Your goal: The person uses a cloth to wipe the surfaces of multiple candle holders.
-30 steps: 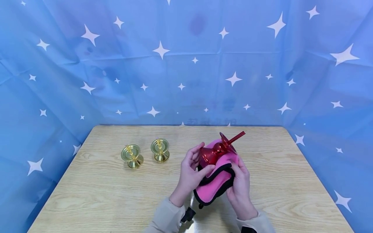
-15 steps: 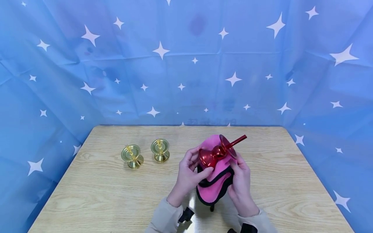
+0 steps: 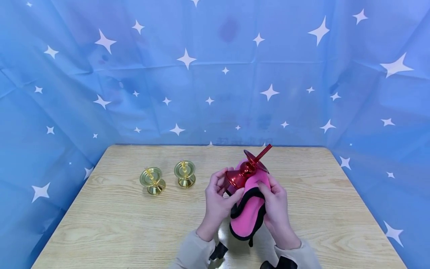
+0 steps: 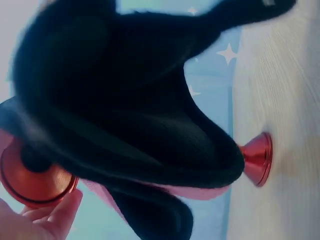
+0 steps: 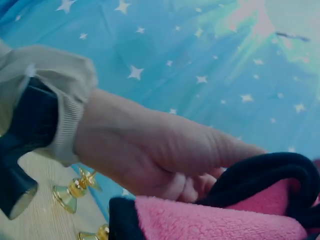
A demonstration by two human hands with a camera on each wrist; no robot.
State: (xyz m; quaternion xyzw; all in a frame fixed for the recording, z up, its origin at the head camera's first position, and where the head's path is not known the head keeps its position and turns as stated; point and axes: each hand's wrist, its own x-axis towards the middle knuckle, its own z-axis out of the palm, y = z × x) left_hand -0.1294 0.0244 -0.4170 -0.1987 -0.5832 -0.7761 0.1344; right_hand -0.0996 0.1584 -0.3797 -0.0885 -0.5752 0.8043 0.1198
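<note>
My left hand grips the base of a shiny red metal candle holder, which has a wide dish and a thin stem sticking out past it. The holder is tilted above the table, stem up and to the right; its round underside shows in the left wrist view. A pink cloth with black edging lies folded against the holder and hangs below it. My right hand pinches the cloth on the right side. In the right wrist view its fingertips are partly hidden by the pink cloth.
Two gold candle holders stand upright on the wooden table, left of my hands. Another red flared base stands on the table in the left wrist view, its upper part behind the cloth. A blue starry curtain surrounds the table.
The red candle holder first dipped, then rose and tipped more upright, shifting slightly left. The cloth's hanging part swung and now drops straighter. Both hands keep their holds.
</note>
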